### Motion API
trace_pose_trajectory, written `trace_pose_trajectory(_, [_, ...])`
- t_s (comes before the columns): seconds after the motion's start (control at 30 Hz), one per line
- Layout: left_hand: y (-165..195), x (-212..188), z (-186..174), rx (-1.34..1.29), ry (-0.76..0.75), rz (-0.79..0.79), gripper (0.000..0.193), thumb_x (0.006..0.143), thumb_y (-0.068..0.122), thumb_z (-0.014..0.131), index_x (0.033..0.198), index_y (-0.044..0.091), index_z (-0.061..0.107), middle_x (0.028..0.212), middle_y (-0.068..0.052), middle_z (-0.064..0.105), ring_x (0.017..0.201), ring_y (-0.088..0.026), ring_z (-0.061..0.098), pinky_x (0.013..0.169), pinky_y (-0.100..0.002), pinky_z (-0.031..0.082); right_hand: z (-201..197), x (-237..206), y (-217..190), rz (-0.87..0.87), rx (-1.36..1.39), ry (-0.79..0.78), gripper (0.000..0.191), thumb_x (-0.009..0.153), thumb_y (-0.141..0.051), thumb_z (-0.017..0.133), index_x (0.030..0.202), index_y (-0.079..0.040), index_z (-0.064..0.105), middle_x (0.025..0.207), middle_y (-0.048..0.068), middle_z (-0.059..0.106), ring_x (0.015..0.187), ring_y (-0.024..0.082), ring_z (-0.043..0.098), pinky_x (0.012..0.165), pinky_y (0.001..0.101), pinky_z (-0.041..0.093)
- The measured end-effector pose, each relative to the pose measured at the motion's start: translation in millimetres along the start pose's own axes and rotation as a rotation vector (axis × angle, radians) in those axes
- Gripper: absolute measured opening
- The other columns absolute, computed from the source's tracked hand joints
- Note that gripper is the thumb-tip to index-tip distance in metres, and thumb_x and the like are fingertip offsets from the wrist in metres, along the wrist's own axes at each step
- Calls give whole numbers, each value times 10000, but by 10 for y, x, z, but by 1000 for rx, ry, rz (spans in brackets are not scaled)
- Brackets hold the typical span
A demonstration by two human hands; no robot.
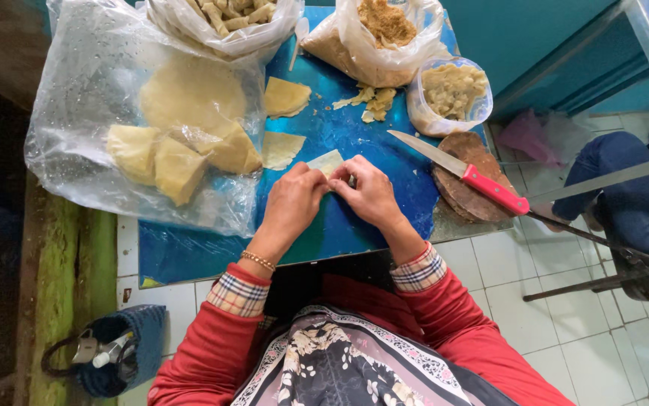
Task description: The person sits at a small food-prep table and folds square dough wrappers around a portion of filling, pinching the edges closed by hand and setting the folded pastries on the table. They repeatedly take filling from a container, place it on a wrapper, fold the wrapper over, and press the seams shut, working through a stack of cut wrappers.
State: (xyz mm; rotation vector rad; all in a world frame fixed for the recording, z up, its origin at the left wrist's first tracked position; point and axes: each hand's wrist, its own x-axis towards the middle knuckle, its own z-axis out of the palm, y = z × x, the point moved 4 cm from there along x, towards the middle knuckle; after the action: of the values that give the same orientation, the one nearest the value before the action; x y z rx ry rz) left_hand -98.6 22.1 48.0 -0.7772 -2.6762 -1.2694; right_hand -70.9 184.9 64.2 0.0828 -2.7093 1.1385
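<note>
Both hands are working close together on the blue tabletop [384,162]: the left hand [292,201] and right hand [370,192] are pinching a pale wrapper [327,162] between fingertips, apparently folding it. The knife [461,174] is lying aside on a brown board [465,197], handy. More wrappers [286,96] are waiting just beyond, within reach.

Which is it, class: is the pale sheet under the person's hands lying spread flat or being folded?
Being folded, as far as shows: both hands, left hand and right hand, pinch the pale sheet; only one corner sticks out.
</note>
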Motion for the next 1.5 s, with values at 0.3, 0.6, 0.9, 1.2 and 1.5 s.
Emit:
trace_pose_trajectory(0.3, [-182, 302, 51, -69, -55, -170, 116, 797, 172, 745, 838, 64, 728, 862, -145, 730, 854, -340, 702, 767, -467, 538, -87, -127, -294, -346, -334, 115, 128, 878, -240, 770, 929, -127, 737, 854, 28, 686, 808, 257, 643, 683, 394, 520])
trace_pose_trajectory(0.6, [-71, 75, 7, -22, 51, 9, 86, 873, 153, 705, 854, 77, 740, 870, -182, 688, 846, -391, 678, 753, -496, 535, -16, 178, 7, -43, -202, -66, 151, 864, -254, 783, 889, -117, 724, 847, 53, 641, 769, 260, 658, 652, 395, 513])
trace_pose_trajectory(0.9, [-260, 416, 183, 1, 17, -125, 111, 819, 143, 698, 847, 35, 695, 880, -198, 713, 872, -410, 680, 770, -516, 523, -108, 20, -221, -321, -334, 44, 111, 900, -231, 744, 925, -128, 710, 817, 28, 672, 801, 253, 658, 680, 391, 521])
trace_pose_trajectory(1.2, [-142, 235, 22, -105, 88, 9, 94, 815, 133, 745, 863, 56, 721, 831, -172, 679, 805, -374, 678, 724, -467, 530, -50, 175, -103, -243, -335, 24, 118, 878, -261, 753, 884, -143, 746, 867, 50, 653, 805, 276, 673, 679, 406, 531])
trace_pose_trajectory(1.5, [-179, 305, 68, -53, 81, -17, 92, 861, 149, 720, 869, 73, 771, 872, -178, 666, 859, -383, 662, 770, -476, 521, -81, 2, -259, -356, -357, 178, 101, 899, -187, 734, 966, -113, 723, 911, 41, 678, 821, 282, 655, 700, 408, 525])
